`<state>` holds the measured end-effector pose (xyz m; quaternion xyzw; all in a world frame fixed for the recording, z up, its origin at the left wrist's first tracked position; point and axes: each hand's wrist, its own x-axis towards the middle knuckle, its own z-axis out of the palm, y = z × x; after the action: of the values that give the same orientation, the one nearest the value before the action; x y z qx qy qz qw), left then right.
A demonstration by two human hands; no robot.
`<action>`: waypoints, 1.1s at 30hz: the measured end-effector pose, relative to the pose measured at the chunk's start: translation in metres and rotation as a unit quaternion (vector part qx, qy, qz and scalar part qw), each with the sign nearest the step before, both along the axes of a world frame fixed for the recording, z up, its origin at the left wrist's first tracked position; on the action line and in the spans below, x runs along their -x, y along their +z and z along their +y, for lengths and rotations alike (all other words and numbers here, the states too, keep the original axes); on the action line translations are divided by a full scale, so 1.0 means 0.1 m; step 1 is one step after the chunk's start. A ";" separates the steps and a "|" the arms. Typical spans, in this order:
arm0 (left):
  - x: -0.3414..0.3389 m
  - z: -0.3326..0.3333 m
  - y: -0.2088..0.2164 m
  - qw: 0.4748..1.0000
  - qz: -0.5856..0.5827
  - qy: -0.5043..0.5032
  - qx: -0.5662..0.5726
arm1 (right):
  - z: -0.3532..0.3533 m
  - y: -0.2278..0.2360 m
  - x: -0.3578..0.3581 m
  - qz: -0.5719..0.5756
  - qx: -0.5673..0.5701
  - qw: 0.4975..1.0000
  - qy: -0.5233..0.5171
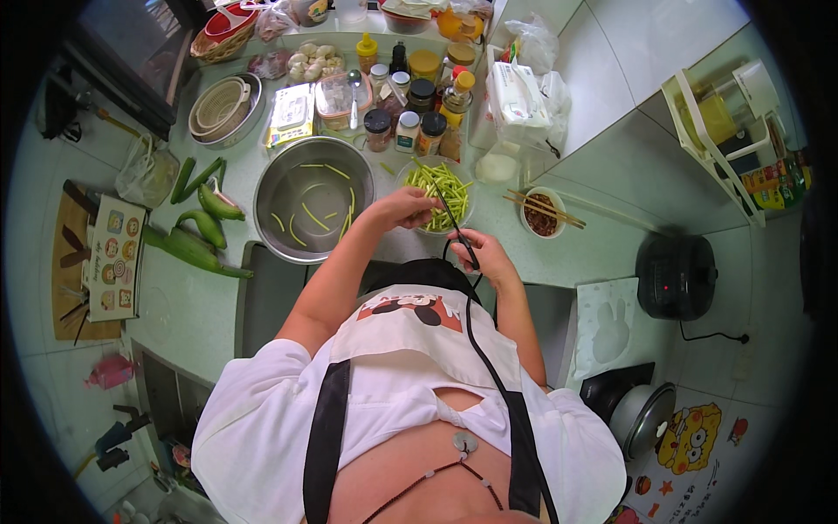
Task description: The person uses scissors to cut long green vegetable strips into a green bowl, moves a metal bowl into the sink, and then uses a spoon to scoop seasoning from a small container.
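Note:
A clear bowl heaped with cut green stalks, similar to garlic scapes, stands on the counter in front of me. My left hand is at the bowl's left side, fingers bent together by the stalks. Just below the bowl's near right rim is my right hand, its fingers curled with thumb and forefinger close together. What either hand pinches is too small to make out. A black cable runs across the view in front of my right hand and the bowl. Left of the bowl, a steel basin holds a few loose stalks in its bottom.
Jars and bottles crowd the back. Long green gourds lie left of the basin. At right are a small bowl of reddish-brown food with chopsticks across it and a black cooker. The sink is below the basin.

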<state>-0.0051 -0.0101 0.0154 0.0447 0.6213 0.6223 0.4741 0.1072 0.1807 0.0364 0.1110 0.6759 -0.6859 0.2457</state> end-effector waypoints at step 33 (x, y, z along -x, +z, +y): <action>-0.12 0.26 -0.29 0.990 0.071 0.114 0.049 | -0.13 -0.06 -0.01 -0.027 -0.067 0.995 -0.062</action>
<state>0.0065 0.0157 -0.0131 -0.0056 0.6842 0.6363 0.3564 0.1086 0.1678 0.0307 0.1877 0.7050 -0.6500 0.2128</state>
